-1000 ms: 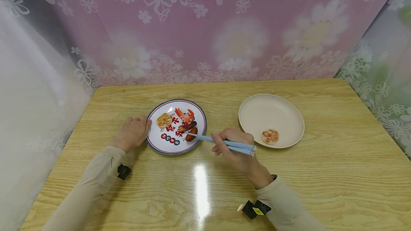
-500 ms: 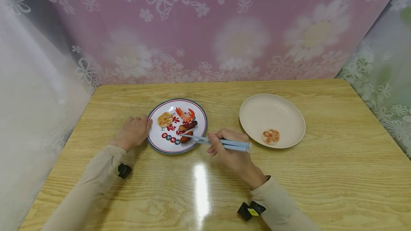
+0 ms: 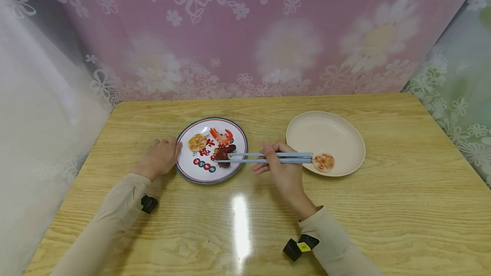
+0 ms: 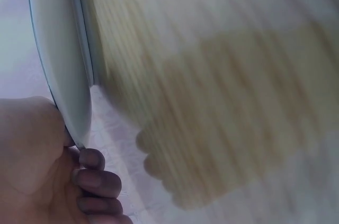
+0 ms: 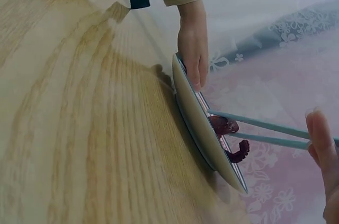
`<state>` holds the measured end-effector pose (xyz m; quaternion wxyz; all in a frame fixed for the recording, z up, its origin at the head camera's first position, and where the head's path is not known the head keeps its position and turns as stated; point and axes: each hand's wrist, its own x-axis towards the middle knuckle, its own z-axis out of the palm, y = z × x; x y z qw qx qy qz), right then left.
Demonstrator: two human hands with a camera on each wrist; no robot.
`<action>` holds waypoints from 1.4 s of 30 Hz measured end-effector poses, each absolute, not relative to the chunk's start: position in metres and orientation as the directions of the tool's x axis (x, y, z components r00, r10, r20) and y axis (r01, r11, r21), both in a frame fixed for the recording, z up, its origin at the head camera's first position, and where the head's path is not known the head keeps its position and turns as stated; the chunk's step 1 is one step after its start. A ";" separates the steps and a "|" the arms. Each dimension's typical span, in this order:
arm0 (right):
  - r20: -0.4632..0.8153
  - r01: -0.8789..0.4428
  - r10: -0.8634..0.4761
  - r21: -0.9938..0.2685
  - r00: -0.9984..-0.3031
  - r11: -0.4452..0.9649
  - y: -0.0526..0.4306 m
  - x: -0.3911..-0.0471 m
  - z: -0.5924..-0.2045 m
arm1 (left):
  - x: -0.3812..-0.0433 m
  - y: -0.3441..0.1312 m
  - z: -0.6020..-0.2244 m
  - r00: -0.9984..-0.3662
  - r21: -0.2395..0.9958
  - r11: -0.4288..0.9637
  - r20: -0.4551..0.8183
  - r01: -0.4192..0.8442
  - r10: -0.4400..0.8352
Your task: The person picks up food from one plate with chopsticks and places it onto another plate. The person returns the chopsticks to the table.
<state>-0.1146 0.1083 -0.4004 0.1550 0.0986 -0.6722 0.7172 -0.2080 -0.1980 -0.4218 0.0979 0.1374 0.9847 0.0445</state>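
My left hand (image 3: 160, 159) grips the left rim of a white plate (image 3: 186, 167) with a blue-green edge and red lettering; in the left wrist view the thumb lies over the rim and the fingers (image 4: 98, 181) curl at its underside. My right hand (image 3: 287, 180) holds a pair of light blue chopsticks (image 3: 295, 157), tips spread over the plate. Between the tips is a glossy reddish-brown food piece (image 3: 221, 154), also seen between the chopsticks in the right wrist view. Behind it, partly hidden, lies a brown elongated piece (image 3: 232, 148). A lotus root slice (image 3: 197, 143) and a shrimp (image 3: 221, 136) share the plate.
A beige plate (image 3: 326, 133) stands to the right with one lotus root slice (image 3: 324, 163) near its front edge. The chopsticks' back ends overlap that plate in the head view. Both plates are on a wooden table (image 3: 184, 233), with a pink floral curtain (image 3: 238, 46) behind.
The chopsticks have swung level and spread apart, their tips now on either side of the reddish-brown piece, which has turned and shifted slightly toward the back. The left hand stays on the rim.
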 end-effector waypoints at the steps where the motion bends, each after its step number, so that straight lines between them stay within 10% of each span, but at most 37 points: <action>1: 0.327 -0.335 0.109 -0.940 -0.939 -0.060 0.110 -0.116 -0.401 | -0.208 -0.198 -0.422 -0.942 0.113 0.958 -0.180 0.265 0.282; 12: 0.038 -0.066 0.139 -0.977 -0.990 -0.204 0.123 -0.122 -0.406 | -0.208 -0.199 -0.421 -0.942 0.120 0.955 -0.174 0.270 0.288; 32: 0.246 -0.243 0.142 -0.969 -0.959 0.037 0.148 -0.109 -0.359 | -0.207 -0.198 -0.421 -0.938 0.123 0.952 -0.177 0.281 0.300; 42: 0.167 -0.118 0.204 -0.965 -0.965 0.235 0.214 -0.089 -0.311 | -0.206 -0.198 -0.420 -0.944 0.136 0.959 -0.186 0.249 0.271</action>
